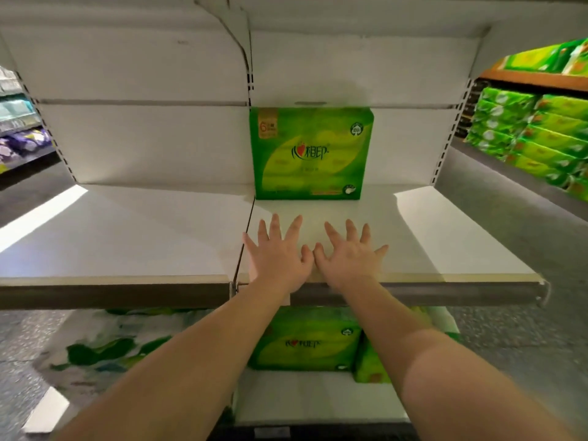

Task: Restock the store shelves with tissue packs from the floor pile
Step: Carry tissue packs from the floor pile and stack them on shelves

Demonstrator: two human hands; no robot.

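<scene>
A green tissue pack (pixel 310 152) stands upright at the back of the white shelf (pixel 445 237), against the rear panel. My left hand (pixel 276 253) and my right hand (pixel 348 254) are side by side over the shelf in front of the pack, fingers spread and straight, thumbs nearly touching. Neither hand holds anything, and both are a short way from the pack. On the shelf below, more green tissue packs (pixel 305 338) lie partly hidden by my forearms.
A second white shelf bay (pixel 111 237) adjoins on the left. Stacked green tissue packs (pixel 534 132) fill shelving at the far right. A white and green plastic bag (pixel 105 342) lies lower left. Grey floor (pixel 541 313) runs on both sides.
</scene>
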